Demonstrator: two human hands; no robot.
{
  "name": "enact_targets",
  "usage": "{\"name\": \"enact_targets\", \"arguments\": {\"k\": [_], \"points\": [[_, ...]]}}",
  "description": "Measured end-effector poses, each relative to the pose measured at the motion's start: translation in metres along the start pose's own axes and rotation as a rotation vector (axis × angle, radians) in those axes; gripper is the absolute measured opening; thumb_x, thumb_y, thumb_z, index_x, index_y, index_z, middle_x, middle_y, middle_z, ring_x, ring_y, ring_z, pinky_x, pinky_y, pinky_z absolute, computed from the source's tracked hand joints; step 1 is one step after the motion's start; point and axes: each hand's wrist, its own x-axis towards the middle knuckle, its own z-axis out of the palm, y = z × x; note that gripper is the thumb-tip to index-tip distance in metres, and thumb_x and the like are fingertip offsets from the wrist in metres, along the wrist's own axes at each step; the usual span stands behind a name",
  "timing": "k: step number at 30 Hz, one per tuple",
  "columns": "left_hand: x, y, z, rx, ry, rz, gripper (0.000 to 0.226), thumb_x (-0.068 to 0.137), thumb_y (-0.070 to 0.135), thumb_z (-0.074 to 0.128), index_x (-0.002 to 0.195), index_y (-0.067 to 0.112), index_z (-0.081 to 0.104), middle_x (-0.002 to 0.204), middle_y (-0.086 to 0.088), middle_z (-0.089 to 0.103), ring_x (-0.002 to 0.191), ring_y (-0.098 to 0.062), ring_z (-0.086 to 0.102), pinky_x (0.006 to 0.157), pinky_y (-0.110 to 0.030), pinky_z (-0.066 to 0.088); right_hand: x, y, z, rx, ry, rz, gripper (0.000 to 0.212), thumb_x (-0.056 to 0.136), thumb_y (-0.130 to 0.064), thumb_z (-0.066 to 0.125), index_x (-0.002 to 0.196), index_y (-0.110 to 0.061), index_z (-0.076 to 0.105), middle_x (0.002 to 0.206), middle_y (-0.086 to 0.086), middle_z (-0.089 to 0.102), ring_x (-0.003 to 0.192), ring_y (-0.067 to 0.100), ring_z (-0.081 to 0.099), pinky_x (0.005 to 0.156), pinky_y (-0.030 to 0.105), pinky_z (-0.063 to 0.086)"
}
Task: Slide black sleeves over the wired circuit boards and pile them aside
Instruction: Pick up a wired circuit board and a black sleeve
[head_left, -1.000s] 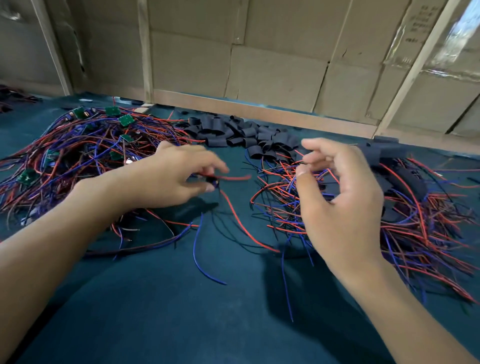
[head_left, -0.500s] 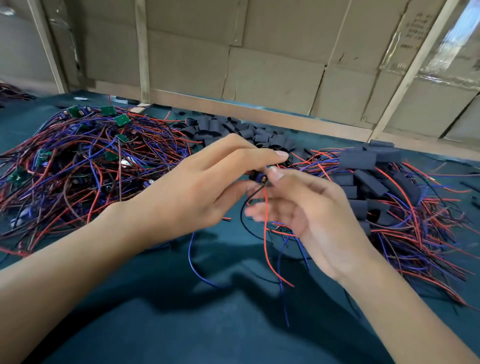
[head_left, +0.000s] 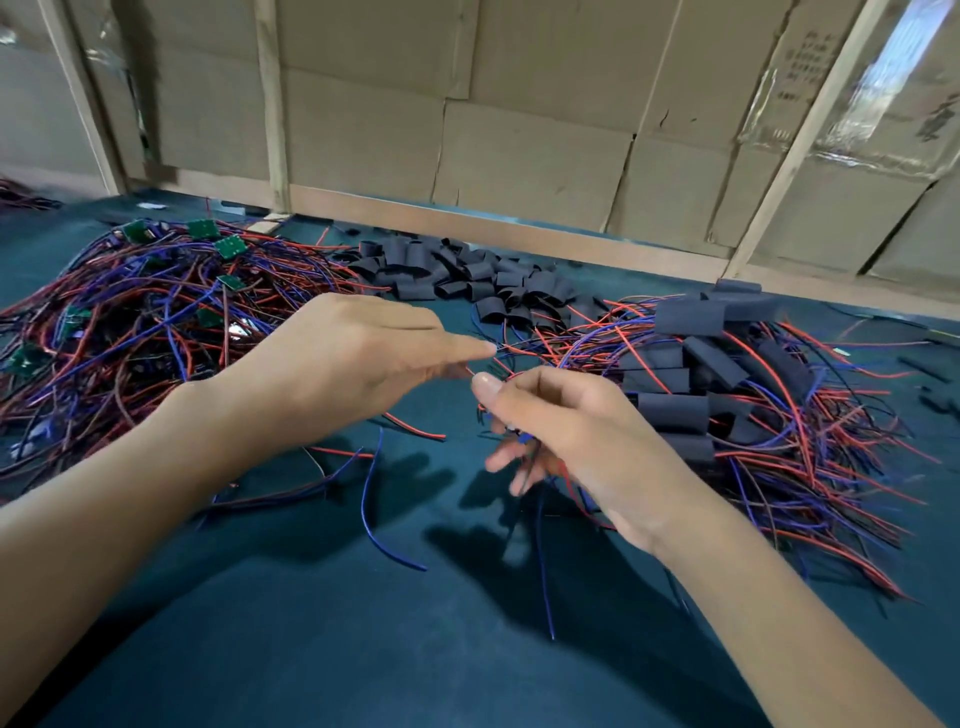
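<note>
The right hand (head_left: 566, 431), at 3 o'clock of the left hand (head_left: 358, 358), has taken over the wires (head_left: 540, 540), its grip pinching them; the left has let go, fingers straight, so a black sleeve (head_left: 467, 270) from 12 o'clock comes next.

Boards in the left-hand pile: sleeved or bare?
Bare. The green circuit boards lie exposed among the red and blue wires; on the right pile, black sleeves cover the wire ends, and no green shows there.
</note>
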Motion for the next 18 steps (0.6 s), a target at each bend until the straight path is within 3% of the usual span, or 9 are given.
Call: {"name": "enact_targets", "arguments": {"k": [4, 7, 10, 14, 18], "points": [[0.0, -0.009, 0.003, 0.045, -0.025, 0.033, 0.03, 0.102, 0.03, 0.055, 0.12, 0.015, 0.074, 0.086, -0.001, 0.072, 0.076, -0.026, 0.068, 0.069, -0.041, 0.053, -0.001, 0.002, 0.004, 0.144, -0.017, -0.067, 0.021, 0.101, -0.016, 0.062, 0.087, -0.008, 0.074, 0.074, 0.005, 0.069, 0.057, 0.02, 0.066, 0.045, 0.027, 0.051], [0.003, -0.049, 0.008, 0.189, -0.047, -0.168, 0.024, 0.099, 0.017, 0.062, 0.119, 0.016, 0.075, 0.096, -0.004, 0.075, 0.091, -0.028, 0.071, 0.08, -0.043, 0.055, 0.0, 0.004, 0.004, 0.168, 0.022, -0.041, 0.022, 0.104, -0.01, 0.056, 0.09, -0.009, 0.074, 0.065, 0.002, 0.055, 0.039, 0.012, 0.04, 0.037, 0.019, 0.028], [0.027, -0.097, 0.022, 0.262, -0.301, -0.383, 0.037, 0.102, 0.017, 0.053, 0.138, 0.019, 0.06, 0.119, -0.008, 0.064, 0.119, -0.031, 0.057, 0.1, -0.044, 0.046, 0.006, 0.009, 0.005, 0.235, 0.192, -0.022, 0.025, 0.102, -0.017, 0.061, 0.082, -0.015, 0.075, 0.056, -0.004, 0.036, 0.037, 0.007, 0.024, 0.04, 0.016, 0.021], [0.069, -0.121, 0.061, 0.395, -0.563, -0.13, 0.054, 0.097, 0.011, 0.05, 0.15, 0.02, 0.042, 0.14, -0.002, 0.049, 0.124, -0.026, 0.046, 0.106, -0.037, 0.038, 0.009, 0.012, 0.003, 0.276, 0.379, -0.091, 0.025, 0.096, -0.03, 0.07, 0.073, -0.022, 0.077, 0.048, -0.013, 0.031, 0.039, 0.005, 0.025, 0.048, 0.019, 0.025], [0.099, -0.128, 0.103, 0.368, -0.541, 0.05, 0.074, 0.086, -0.005, 0.057, 0.153, 0.019, 0.037, 0.151, -0.001, 0.042, 0.13, -0.026, 0.044, 0.104, -0.035, 0.041, 0.008, 0.012, -0.003, 0.419, 0.45, -0.101, 0.022, 0.097, -0.027, 0.068, 0.08, -0.016, 0.078, 0.047, -0.009, 0.024, 0.035, 0.009, 0.02, 0.041, 0.018, 0.023]]}}
